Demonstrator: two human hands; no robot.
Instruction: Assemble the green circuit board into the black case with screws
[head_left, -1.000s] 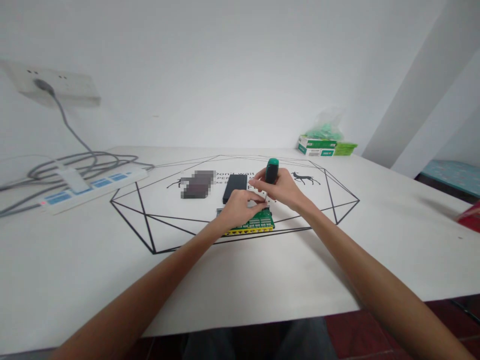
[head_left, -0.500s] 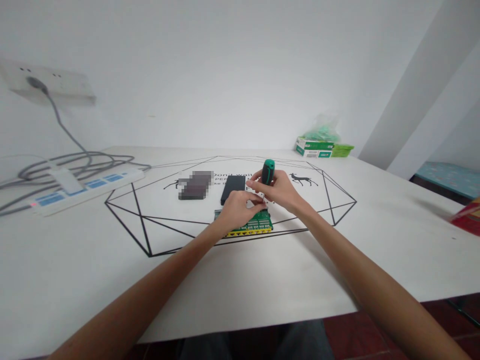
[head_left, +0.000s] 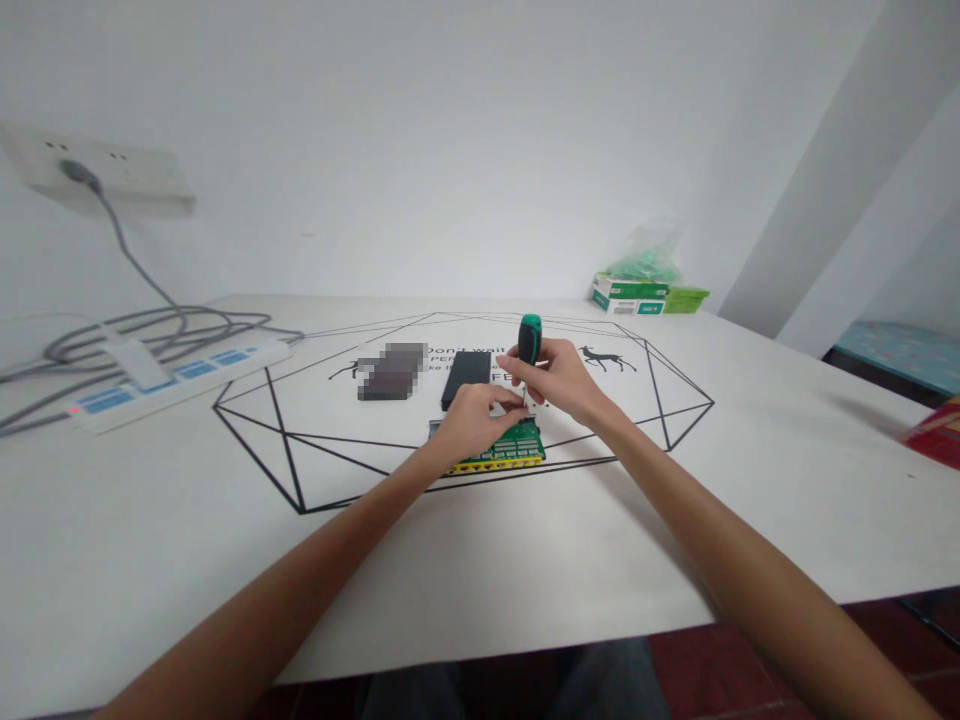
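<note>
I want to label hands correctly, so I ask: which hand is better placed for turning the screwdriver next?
Probably the right hand: it holds the nearly upright screwdriver. The left hand is lower, at the green circuit board, near the tool's shaft.

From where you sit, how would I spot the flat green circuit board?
On the white table printed with black lines, find the bare left hand. It partly hides the green circuit board, whose yellow near edge distinguishes it from the black rectangular block behind.
</note>
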